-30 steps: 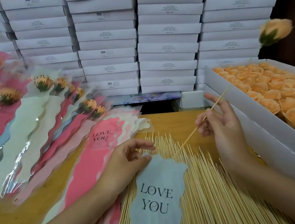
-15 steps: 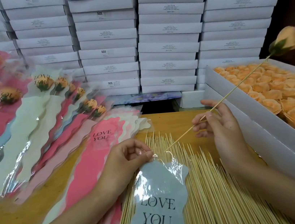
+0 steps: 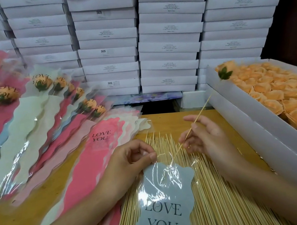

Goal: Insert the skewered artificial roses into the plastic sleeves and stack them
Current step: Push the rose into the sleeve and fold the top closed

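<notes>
My left hand (image 3: 131, 162) pinches the top edge of a pale blue "LOVE YOU" plastic sleeve (image 3: 164, 201) that lies over a bed of bamboo skewers (image 3: 213, 198). My right hand (image 3: 204, 138) pinches the stick of a skewered orange rose (image 3: 223, 72), which slants up to the right. The stick's lower tip sits at the sleeve's clear mouth, between my two hands. A fan of finished sleeved roses (image 3: 46, 100) lies stacked at the left.
A pile of unfilled pink and white sleeves (image 3: 107, 137) lies on the wooden table (image 3: 164, 121). An open white box of orange rose heads (image 3: 282, 91) runs along the right. White cartons (image 3: 152, 35) are stacked as a wall behind.
My right hand has lowered the rose and moved the stick's tip down to the sleeve's mouth. My left hand has lifted and opened the sleeve's top edge.
</notes>
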Demonstrator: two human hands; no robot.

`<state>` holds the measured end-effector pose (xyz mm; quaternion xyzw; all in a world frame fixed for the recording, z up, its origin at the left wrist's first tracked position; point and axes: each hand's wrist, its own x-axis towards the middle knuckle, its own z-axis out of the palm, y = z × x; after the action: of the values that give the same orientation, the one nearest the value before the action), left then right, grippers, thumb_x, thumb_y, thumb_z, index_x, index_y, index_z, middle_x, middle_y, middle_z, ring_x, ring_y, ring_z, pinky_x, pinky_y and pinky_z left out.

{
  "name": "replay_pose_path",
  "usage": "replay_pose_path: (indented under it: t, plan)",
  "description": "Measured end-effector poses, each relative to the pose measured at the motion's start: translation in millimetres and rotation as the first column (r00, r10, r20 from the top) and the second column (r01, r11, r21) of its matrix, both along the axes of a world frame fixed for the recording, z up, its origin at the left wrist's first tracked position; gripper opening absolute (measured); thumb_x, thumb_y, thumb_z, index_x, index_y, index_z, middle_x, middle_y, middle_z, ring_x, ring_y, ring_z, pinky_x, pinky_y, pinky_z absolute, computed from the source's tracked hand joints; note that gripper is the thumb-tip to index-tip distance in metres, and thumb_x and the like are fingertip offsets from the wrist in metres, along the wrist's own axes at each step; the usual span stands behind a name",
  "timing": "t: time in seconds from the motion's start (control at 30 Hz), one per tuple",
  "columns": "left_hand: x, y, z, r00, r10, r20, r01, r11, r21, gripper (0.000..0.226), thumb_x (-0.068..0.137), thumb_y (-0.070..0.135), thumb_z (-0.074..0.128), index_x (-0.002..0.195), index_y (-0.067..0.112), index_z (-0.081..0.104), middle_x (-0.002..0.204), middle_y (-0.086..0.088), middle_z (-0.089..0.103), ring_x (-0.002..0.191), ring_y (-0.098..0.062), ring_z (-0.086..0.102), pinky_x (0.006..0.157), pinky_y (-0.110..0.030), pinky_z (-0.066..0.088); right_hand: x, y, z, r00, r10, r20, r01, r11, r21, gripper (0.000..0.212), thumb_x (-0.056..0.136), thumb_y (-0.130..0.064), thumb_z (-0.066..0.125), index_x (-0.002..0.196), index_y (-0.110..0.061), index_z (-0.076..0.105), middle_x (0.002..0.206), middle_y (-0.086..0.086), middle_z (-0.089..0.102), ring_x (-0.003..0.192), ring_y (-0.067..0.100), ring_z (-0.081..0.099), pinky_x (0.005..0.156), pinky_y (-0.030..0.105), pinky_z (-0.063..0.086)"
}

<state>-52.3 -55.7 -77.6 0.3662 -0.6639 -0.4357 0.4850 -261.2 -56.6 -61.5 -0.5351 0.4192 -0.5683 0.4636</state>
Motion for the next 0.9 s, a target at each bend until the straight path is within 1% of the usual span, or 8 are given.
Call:
replay_pose_path:
  t: [0.13, 0.33, 0.57, 0.67, 0.73, 0.8, 0.83, 0.9]
  plan:
    - [0, 0, 0, 1.0, 0.011, 0.017, -0.011, 1.0, -0.007, 0.02, 0.072, 0.024, 0.072, 0.081, 0.006, 0.068, 0.073, -0.012, 0.07, 0.069, -0.023, 0.063, 0.071, -0.037, 0.046, 4, 2, -2, 0.984, 0.08, -0.158, -0.073, 0.996, 0.052, 0.019, 0.103, -0.013, 0.041, 0.114, -0.017, 0.056, 0.077, 0.001, 0.074, 0.071, 0.006, 0.067, 0.059, 0.02, 0.053]
    - [0, 2, 2, 1.0, 0.012, 0.011, -0.012, 1.0, -0.025, 0.017, 0.072, 0.023, 0.074, 0.08, 0.008, 0.069, 0.074, -0.026, 0.064, 0.064, -0.026, 0.055, 0.064, -0.038, 0.042, 8, 6, -3, 0.97, 0.181, -0.162, -0.154, 0.974, 0.166, 0.012, 0.099, -0.008, 0.049, 0.096, -0.009, 0.06, 0.086, 0.002, 0.074, 0.061, 0.005, 0.06, 0.051, 0.017, 0.049]
    - [1, 4, 9, 0.976, -0.114, -0.185, 0.163, 0.948, 0.274, 0.055, 0.073, 0.018, 0.075, 0.123, 0.005, 0.056, 0.087, -0.003, 0.075, 0.064, -0.009, 0.068, 0.055, -0.015, 0.051, 6, 7, -3, 0.977, 0.155, -0.147, -0.143, 0.985, 0.093, 0.012, 0.097, -0.011, 0.055, 0.103, -0.013, 0.064, 0.091, 0.004, 0.075, 0.065, 0.01, 0.06, 0.056, 0.017, 0.048]
    - [2, 11, 10, 0.953, -0.271, -0.134, 0.301, 0.899, 0.32, 0.032, 0.086, 0.017, 0.069, 0.112, 0.0, 0.062, 0.082, -0.001, 0.075, 0.07, -0.008, 0.07, 0.065, -0.016, 0.054, 2, 4, -4, 0.993, 0.065, -0.096, -0.061, 0.997, 0.039, 0.021, 0.095, -0.01, 0.058, 0.112, -0.02, 0.064, 0.09, 0.007, 0.075, 0.07, 0.015, 0.06, 0.063, 0.022, 0.05]
    - [1, 17, 12, 0.95, -0.31, -0.033, 0.306, 0.907, 0.289, 0.004, 0.087, 0.011, 0.07, 0.09, 0.012, 0.072, 0.068, 0.01, 0.071, 0.061, 0.0, 0.066, 0.059, -0.011, 0.05, 0, 2, -4, 0.998, 0.028, -0.062, -0.026, 0.999, 0.027, 0.026, 0.094, -0.011, 0.058, 0.116, -0.025, 0.063, 0.087, 0.005, 0.075, 0.069, 0.01, 0.063, 0.062, 0.019, 0.05]
    - [0, 17, 13, 0.936, -0.35, 0.045, 0.326, 0.906, 0.272, 0.031, 0.089, 0.0, 0.064, 0.074, 0.024, 0.075, 0.055, 0.02, 0.063, 0.051, 0.008, 0.059, 0.05, -0.005, 0.044, -1, 1, -5, 0.999, 0.019, -0.043, -0.018, 0.999, 0.029, 0.031, 0.094, -0.012, 0.059, 0.12, -0.028, 0.061, 0.085, 0.002, 0.074, 0.067, 0.006, 0.064, 0.06, 0.017, 0.05]
    - [0, 18, 16, 0.928, -0.365, 0.08, 0.332, 0.903, 0.273, 0.037, 0.089, -0.001, 0.064, 0.071, 0.029, 0.076, 0.057, 0.02, 0.065, 0.054, 0.008, 0.06, 0.052, -0.006, 0.047, -2, 0, -5, 0.999, 0.025, -0.045, -0.023, 0.999, 0.03, 0.033, 0.094, -0.012, 0.06, 0.123, -0.029, 0.06, 0.084, 0.001, 0.074, 0.068, 0.006, 0.064, 0.06, 0.017, 0.05]
    - [1, 16, 13, 0.924, -0.364, 0.121, 0.326, 0.912, 0.249, 0.012, 0.084, 0.011, 0.075, 0.081, 0.022, 0.075, 0.071, 0.005, 0.071, 0.067, -0.005, 0.066, 0.068, -0.027, 0.059, -2, 0, -7, 0.995, 0.051, -0.086, -0.049, 0.998, 0.031, 0.037, 0.094, -0.014, 0.059, 0.127, -0.03, 0.058, 0.082, -0.002, 0.072, 0.071, 0.006, 0.064, 0.063, 0.017, 0.05]
